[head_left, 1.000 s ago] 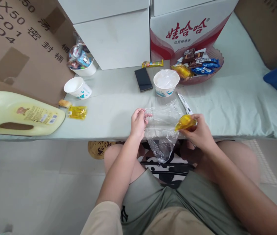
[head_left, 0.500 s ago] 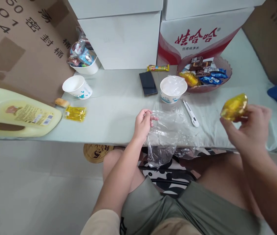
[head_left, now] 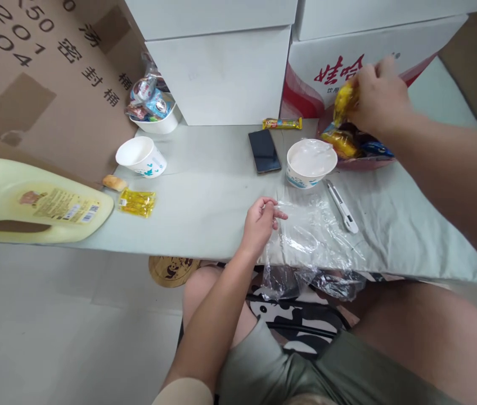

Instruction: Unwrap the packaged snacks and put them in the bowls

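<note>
My right hand grips a gold-wrapped snack above the pink glass bowl. In the bowl, another gold-wrapped snack and blue packets show; my hand and forearm cover much of the rest. My left hand rests at the left edge of a clear plastic bag, its fingers loosely bent and apart. The bag lies wrinkled on the cloth, its lower part hanging over the table's front edge. Beyond it stands a paper cup with clear plastic inside.
A white utility knife lies right of the bag. Behind are a phone and a yellow snack stick. At left are a paper cup, a yellow packet, a small bread roll and a yellow jug. Boxes line the back.
My right hand has carried the gold-wrapped snack leftward and away from me, from the table's right side to above the bowl. My left hand's fingers have loosened beside the plastic bag.
</note>
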A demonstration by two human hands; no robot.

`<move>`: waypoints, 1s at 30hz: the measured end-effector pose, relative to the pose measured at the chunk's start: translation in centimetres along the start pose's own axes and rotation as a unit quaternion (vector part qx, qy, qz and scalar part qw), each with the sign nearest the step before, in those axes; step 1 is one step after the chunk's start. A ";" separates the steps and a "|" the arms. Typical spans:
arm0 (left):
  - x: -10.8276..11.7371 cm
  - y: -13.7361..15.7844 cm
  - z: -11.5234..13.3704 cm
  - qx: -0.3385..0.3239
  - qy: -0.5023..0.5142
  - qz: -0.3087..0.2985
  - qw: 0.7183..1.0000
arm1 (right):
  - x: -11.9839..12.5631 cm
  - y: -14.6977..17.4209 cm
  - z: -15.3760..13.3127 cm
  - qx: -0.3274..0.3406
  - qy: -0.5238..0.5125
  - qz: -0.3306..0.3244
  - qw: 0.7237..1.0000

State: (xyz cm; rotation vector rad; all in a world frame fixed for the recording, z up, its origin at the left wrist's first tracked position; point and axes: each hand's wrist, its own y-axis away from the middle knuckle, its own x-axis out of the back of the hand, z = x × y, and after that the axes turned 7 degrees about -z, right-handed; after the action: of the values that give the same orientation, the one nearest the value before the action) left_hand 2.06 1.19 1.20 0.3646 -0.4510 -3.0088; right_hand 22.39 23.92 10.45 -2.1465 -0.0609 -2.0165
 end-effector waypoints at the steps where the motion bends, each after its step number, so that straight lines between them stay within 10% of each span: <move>1: 0.0 0.0 0.1 0.002 0.004 -0.001 1.000 | -0.3 -0.6 0.1 -0.005 0.014 -0.028 0.999; 4: 0.1 -0.1 0.3 0.000 0.016 -0.006 1.000 | -1.2 -1.5 0.5 -0.003 0.043 -0.094 0.995; 27: -0.2 -0.1 0.1 0.012 0.016 -0.016 1.000 | -3.0 -2.0 0.7 -0.005 0.007 -0.013 1.000; 30: -0.2 -0.1 0.0 0.006 0.016 -0.016 1.000 | -2.8 -2.4 0.7 -0.018 0.052 -0.089 0.995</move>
State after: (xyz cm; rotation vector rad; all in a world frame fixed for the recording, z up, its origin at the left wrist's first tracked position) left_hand 2.26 1.26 1.22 0.4257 -0.4655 -3.0278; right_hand 22.45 26.67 7.92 -2.1219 -0.2084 -2.2401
